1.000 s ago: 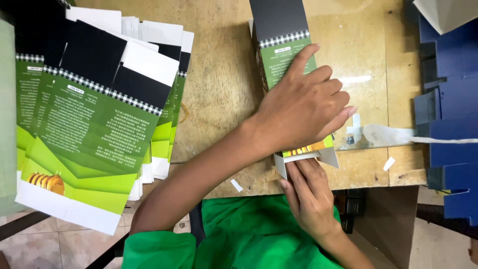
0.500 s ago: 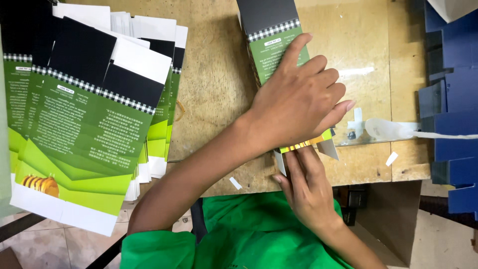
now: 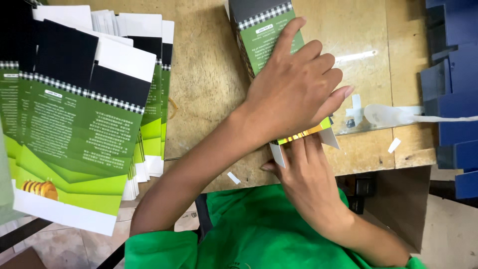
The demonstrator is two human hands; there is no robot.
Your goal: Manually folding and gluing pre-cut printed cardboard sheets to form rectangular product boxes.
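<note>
A green and black carton (image 3: 262, 31) lies lengthwise on the wooden table (image 3: 204, 89), its near end at the table's front edge. My left hand (image 3: 294, 94) lies across the top of it with fingers spread, pressing it down. My right hand (image 3: 306, 177) is just below, its fingers against the white and yellow end flaps (image 3: 303, 137) at the carton's near end. The carton's middle is hidden under my left hand.
A fanned stack of flat green, black and white cartons (image 3: 84, 124) fills the left side and overhangs the table's front edge. Dark blue card pieces (image 3: 453, 74) stand at the right. A white strip (image 3: 398, 115) and scraps of tape (image 3: 393, 145) lie near the front right.
My left hand stays pressed on the carton. My right hand's fingers have crept further up against the end flaps. The view has shifted slightly.
</note>
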